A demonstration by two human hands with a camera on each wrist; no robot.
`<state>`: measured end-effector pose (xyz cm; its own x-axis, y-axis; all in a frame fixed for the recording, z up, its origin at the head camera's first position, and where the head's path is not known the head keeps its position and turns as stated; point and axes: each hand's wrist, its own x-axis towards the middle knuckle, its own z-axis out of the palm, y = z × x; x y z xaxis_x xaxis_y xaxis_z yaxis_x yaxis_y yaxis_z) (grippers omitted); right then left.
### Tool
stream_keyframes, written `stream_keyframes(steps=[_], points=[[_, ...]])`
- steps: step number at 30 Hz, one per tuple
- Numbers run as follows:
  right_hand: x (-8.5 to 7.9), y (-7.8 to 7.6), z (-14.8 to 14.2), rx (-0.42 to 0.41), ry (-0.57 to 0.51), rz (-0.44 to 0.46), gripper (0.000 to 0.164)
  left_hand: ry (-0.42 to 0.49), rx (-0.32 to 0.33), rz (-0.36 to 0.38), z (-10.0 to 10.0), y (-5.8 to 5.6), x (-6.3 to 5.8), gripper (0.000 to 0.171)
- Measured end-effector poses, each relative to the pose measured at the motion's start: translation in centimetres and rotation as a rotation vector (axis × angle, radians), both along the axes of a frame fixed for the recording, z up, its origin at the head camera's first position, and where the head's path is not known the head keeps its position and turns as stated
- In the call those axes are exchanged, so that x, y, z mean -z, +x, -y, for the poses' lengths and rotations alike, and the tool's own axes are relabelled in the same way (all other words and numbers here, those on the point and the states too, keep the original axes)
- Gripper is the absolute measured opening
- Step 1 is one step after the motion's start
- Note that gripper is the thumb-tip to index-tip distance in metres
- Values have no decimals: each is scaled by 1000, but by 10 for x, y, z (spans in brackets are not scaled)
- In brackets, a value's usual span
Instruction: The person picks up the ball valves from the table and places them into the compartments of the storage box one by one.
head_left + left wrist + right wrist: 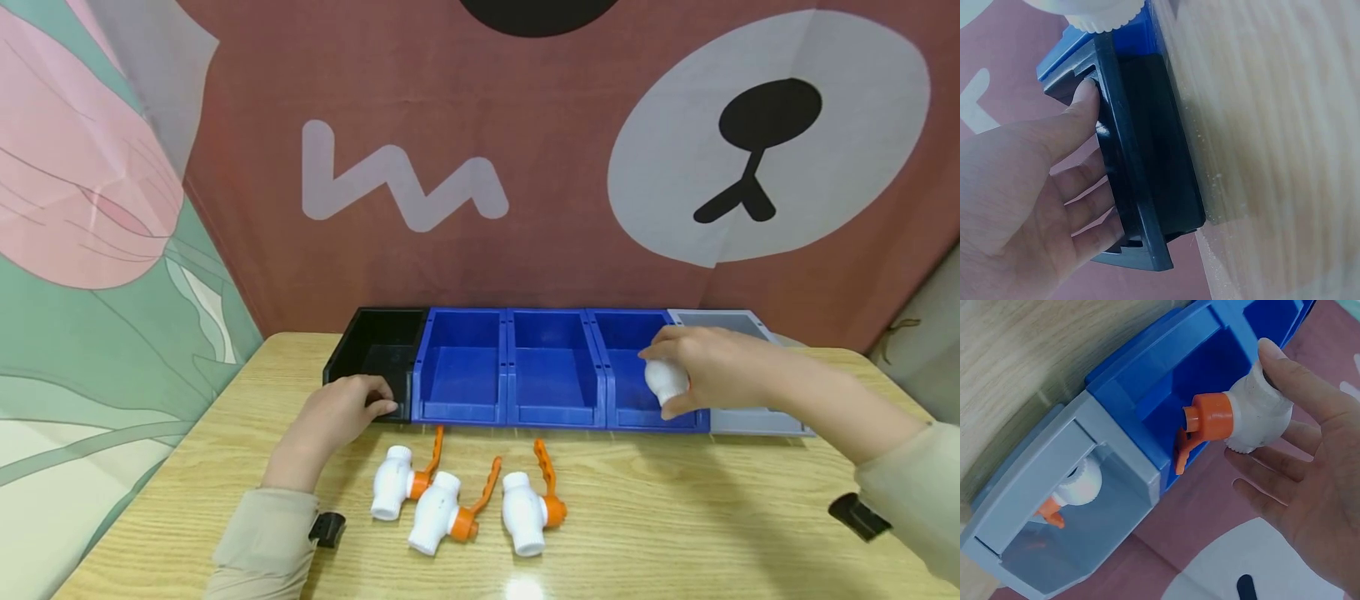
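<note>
In the head view, my right hand (701, 367) holds a white plastic ball valve (666, 381) above the rightmost blue bin (626, 333). The right wrist view shows its thumb and fingers pinching the white body (1260, 415), with the orange handle (1210, 419) pointing away from the palm. My left hand (341, 412) is at the front of the black bin (386, 321), its thumb and relaxed fingers against the rim (1119, 125) in the left wrist view. Nothing shows in its grasp. Three more white ball valves (392, 483) (435, 512) (523, 514) with orange handles lie on the table.
Two other blue bins (461, 412) (555, 414) stand between the black one and the rightmost blue one. At the right end is a grey bin (1119, 469) with a ball valve (1082, 481) inside. Behind the wooden table (637, 533) hangs a printed cloth (555, 167).
</note>
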<state>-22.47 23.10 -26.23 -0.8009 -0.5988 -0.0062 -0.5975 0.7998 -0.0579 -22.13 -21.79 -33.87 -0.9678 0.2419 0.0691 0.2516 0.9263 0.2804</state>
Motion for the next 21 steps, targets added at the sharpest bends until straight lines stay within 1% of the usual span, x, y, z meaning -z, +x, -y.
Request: stream_keyframes(steps=[5, 12, 17, 21], points=[[2, -10, -1, 18, -1, 13, 66, 2, 1, -1, 0, 0, 0, 9], [6, -22, 0, 3, 0, 21, 67, -3, 1, 2, 0, 0, 0, 9], [12, -31, 1, 16, -2, 38, 66, -5, 9, -6, 0, 0, -1, 9], [15, -37, 5, 35, -25, 65, 65, -7, 7, -4, 1, 0, 0, 10]])
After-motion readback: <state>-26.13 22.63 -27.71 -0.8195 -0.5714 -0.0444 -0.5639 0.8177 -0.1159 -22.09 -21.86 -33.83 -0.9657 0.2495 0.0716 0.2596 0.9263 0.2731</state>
